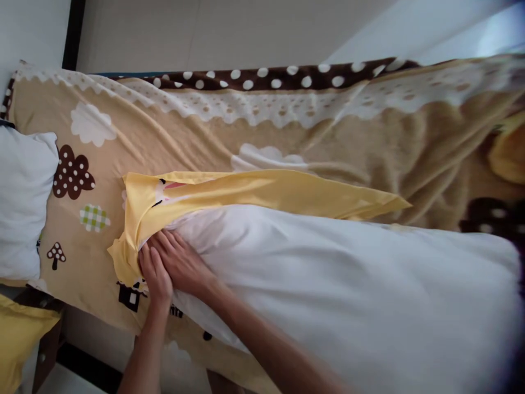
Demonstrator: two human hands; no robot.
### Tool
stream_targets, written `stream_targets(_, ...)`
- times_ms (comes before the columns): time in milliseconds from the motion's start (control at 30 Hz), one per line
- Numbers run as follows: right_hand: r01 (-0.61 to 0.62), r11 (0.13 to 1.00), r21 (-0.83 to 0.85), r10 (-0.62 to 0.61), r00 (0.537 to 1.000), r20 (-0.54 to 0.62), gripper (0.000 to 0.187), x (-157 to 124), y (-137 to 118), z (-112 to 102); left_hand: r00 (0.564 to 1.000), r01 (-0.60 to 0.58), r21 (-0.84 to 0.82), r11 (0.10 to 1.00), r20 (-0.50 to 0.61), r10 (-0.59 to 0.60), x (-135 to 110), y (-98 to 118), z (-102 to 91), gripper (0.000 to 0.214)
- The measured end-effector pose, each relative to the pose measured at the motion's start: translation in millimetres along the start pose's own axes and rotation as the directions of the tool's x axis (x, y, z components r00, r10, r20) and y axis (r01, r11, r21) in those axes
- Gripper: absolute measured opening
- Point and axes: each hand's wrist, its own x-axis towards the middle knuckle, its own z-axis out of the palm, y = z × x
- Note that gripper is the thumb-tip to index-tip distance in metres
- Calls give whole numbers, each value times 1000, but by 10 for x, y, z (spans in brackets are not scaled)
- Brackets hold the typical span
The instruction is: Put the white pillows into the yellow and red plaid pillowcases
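A long white pillow [328, 273] lies across the bed, its left end narrowed and wrinkled inside the mouth of a yellow pillowcase [246, 191]. The pillowcase carries a printed animal face and spreads flat along the pillow's far side. My left hand [158, 276] presses at the pillow's left end, fingers close together and tips hidden in the case. Beside and partly against it, my right hand [182, 265] bears on the same gathered end. Its fingers point left, with the tips at the case's edge. Both hands are closed on the pillow.
Beneath lies a beige patterned blanket [172, 142] with a brown polka-dot edge. Another white pillow [24, 202] rests at the left. Yellow cloth [24, 339] shows at lower left, and a blurred yellow-orange object [508, 148] sits at far right. A wall [205, 33] stands behind.
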Motion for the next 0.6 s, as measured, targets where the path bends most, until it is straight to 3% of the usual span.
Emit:
stream_targets(67,35,994,-107,-44,996,-79,53,-289,247,-267,998,-50,94,994,54,45,66,-70,-74,59)
stream_targets(100,-34,986,-163,10,989,-147,57,-439,403,-392,992,-95,153,984,101,81,72,-94,-93,57)
stream_targets(167,-294,929,-226,231,936,-267,67,-700,714,-570,968,-202,255,946,198,154,70,-103,-79,54)
stream_targets(200,-399,887,-234,332,902,-277,71,-792,839,-611,954,-250,284,926,237,185,80,-86,-48,53)
stream_targets(267,-468,855,-223,431,881,-195,71,-880,972,-601,936,-310,301,902,266,233,157,-11,46,53)
stream_targets(333,-418,888,-192,411,908,-77,63,-857,931,-520,939,-311,291,905,242,245,304,102,141,49)
stream_targets(433,-356,917,-179,371,927,55,61,-717,645,-425,954,-292,266,919,148,261,534,291,217,35)
stream_targets(500,-328,927,-183,355,924,140,62,-611,423,-437,942,-336,266,904,121,314,620,394,210,32)
stream_targets(600,-269,950,-161,303,921,246,47,-480,206,-535,924,-382,343,858,144,354,671,502,148,32)
